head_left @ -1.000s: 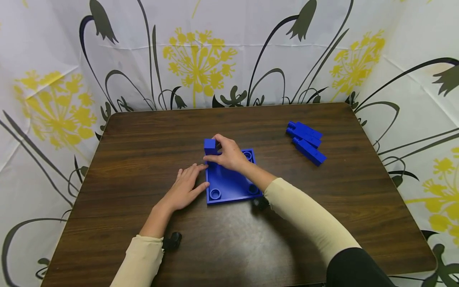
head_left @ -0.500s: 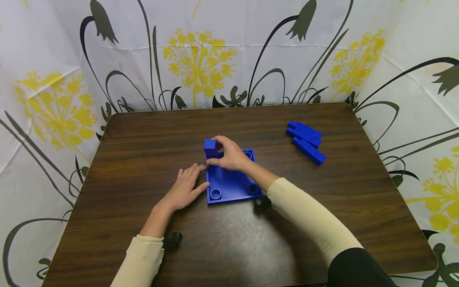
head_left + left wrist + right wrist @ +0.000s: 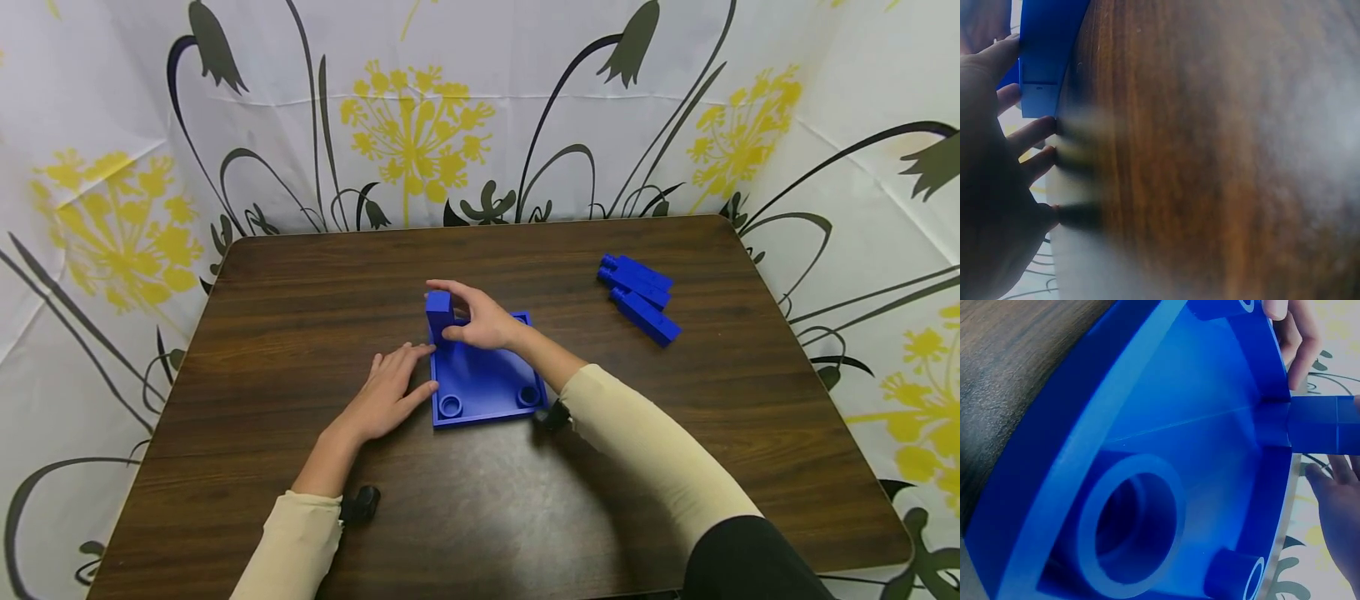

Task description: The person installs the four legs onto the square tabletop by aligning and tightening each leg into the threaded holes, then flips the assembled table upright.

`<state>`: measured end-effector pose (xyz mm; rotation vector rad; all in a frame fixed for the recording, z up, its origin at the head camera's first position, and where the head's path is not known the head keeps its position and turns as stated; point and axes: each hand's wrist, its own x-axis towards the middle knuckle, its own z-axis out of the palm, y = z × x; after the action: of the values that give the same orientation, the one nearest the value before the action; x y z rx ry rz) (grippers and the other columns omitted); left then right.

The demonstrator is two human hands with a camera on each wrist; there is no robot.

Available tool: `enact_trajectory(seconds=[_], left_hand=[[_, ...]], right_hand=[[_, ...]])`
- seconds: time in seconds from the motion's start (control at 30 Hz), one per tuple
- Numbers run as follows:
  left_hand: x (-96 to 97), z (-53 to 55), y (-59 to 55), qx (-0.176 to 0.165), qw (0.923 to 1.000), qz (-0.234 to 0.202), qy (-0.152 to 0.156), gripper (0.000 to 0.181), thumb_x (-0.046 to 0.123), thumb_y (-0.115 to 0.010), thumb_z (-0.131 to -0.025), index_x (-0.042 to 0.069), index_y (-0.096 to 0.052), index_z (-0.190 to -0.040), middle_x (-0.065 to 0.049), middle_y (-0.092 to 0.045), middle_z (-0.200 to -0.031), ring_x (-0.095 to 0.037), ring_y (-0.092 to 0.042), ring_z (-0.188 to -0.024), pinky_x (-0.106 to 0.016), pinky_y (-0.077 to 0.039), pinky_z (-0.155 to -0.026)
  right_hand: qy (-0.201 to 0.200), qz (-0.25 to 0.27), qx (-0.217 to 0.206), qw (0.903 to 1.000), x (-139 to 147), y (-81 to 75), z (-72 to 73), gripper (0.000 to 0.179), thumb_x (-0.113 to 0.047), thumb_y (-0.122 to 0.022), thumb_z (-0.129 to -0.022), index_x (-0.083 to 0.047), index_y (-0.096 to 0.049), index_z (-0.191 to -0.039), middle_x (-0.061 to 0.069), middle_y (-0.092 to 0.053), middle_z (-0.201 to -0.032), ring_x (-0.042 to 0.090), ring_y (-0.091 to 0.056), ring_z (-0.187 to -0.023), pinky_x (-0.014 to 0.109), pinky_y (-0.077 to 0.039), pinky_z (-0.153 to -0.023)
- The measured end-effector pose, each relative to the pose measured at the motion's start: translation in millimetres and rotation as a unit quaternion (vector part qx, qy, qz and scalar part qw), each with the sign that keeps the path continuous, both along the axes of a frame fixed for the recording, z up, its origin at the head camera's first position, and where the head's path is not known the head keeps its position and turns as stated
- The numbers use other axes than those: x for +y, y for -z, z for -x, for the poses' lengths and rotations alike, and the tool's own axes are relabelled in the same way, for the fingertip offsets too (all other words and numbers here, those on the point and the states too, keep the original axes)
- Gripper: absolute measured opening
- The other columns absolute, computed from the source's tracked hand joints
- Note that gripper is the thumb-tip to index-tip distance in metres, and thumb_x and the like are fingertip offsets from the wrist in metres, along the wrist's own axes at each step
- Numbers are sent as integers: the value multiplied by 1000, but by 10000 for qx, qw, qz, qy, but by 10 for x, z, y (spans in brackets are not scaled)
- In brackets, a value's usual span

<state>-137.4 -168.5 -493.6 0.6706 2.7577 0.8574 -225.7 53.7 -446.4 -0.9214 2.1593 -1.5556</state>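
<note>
A square blue panel (image 3: 483,375) with a raised rim lies on the table, round sockets at its corners. At its far left corner a blue square leg (image 3: 439,308) stands upright. My right hand (image 3: 486,321) grips this leg, the index finger reaching behind it and the thumb on its near right side. The right wrist view shows the leg (image 3: 1319,425) rising from the corner with fingers around it. My left hand (image 3: 386,393) rests with straight, spread fingers along the panel's left edge; in the left wrist view its fingers touch the panel's side (image 3: 1044,75).
Several more blue legs (image 3: 647,317) with threaded ends lie together at the back right of the brown wooden table (image 3: 315,283). A flower-printed cloth (image 3: 480,142) hangs behind the table and along its sides.
My right hand's fingers have shifted around the leg: the index finger has moved left behind it, the thumb rightward. The left hand and the panel stay in place.
</note>
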Motion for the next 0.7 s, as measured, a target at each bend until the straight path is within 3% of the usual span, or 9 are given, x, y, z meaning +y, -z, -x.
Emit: enact_trajectory(seconds=[0.3,0.47,0.7], left_hand=[[5,-13,2,32,10000,-30,-20,58,44,-52,-100,19,-35,-150,-7,-37,-153,-36,-18,-146,-69,-3,-109],[5,-10,-2,-13,10000,-11,-27,59,45,-52,-100,18,-35,-150,-8,-36,-153,-36,-17,-147,-69,-3,-109],[0,-9,-10,-13,10000,26,-39,59,45,-51,-101,19,-35,-150,-8,-36,-153,-35,-17,-147,-68,-2,-110]], right_hand=[[-246,16,-151,9996,-32,-25,2,62,11,-59,-89,-3,-41,-147,21,-52,-141,26,-49,-132,39,-36,-108],[-277,-114,-123,9995,-26,-30,28,51,7,-62,-90,0,-49,-140,20,-55,-137,23,-52,-128,36,-38,-107],[-157,-175,-175,9996,-14,-32,60,52,3,-70,-88,0,-53,-137,17,-56,-137,21,-55,-124,32,-43,-102]])
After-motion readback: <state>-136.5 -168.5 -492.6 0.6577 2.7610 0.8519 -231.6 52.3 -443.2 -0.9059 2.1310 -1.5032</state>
